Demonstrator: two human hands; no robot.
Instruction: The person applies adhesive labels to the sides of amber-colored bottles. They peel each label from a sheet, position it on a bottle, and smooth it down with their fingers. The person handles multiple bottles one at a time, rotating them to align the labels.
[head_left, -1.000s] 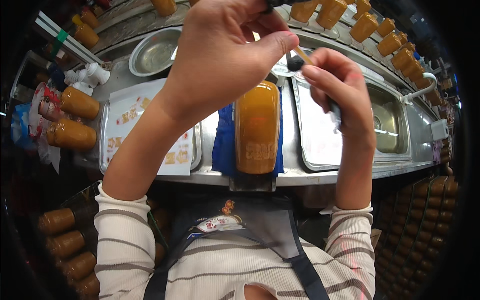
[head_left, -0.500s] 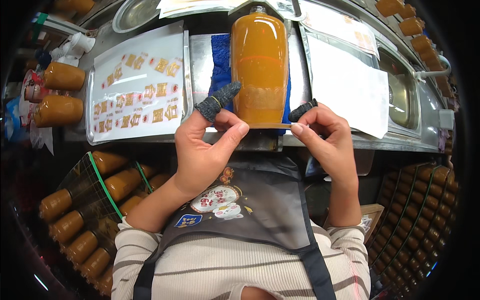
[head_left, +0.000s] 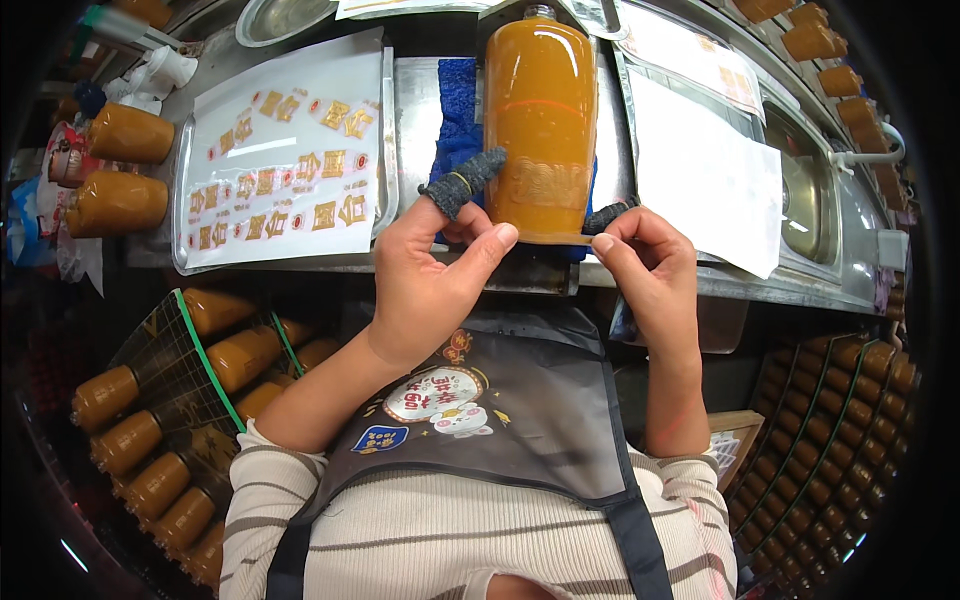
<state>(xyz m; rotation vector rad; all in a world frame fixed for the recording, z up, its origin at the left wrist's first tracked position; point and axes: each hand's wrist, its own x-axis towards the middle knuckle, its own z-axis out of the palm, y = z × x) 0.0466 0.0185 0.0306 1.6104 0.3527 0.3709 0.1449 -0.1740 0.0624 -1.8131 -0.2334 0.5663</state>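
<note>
A large flat-sided amber bottle [head_left: 540, 100] lies on a blue towel [head_left: 457, 100], neck pointing away from me and base toward me. Across its near end runs a thin tan strip [head_left: 555, 239]. My left hand [head_left: 440, 270] pinches the strip's left end by the thumb, its grey-covered index finger resting against the bottle's left side. At the right end, my right hand [head_left: 650, 270] closes thumb and fingers on the strip, with a dark cover on one fingertip. A raised panel [head_left: 545, 184] shows on the bottle's lower face.
Left of the bottle, a metal tray [head_left: 388, 150] bears a white sheet [head_left: 290, 85] with several gold-and-red decals. White paper [head_left: 700, 180] lies at the right, before a sink [head_left: 800, 190]. Amber bottles [head_left: 120, 205] stand far left; racks of bottles [head_left: 820, 440] flank me below.
In the picture, the bottle, towel and tray sit slightly further right and the bottle slightly higher. Both hands keep their pinch at the bottle's near end.
</note>
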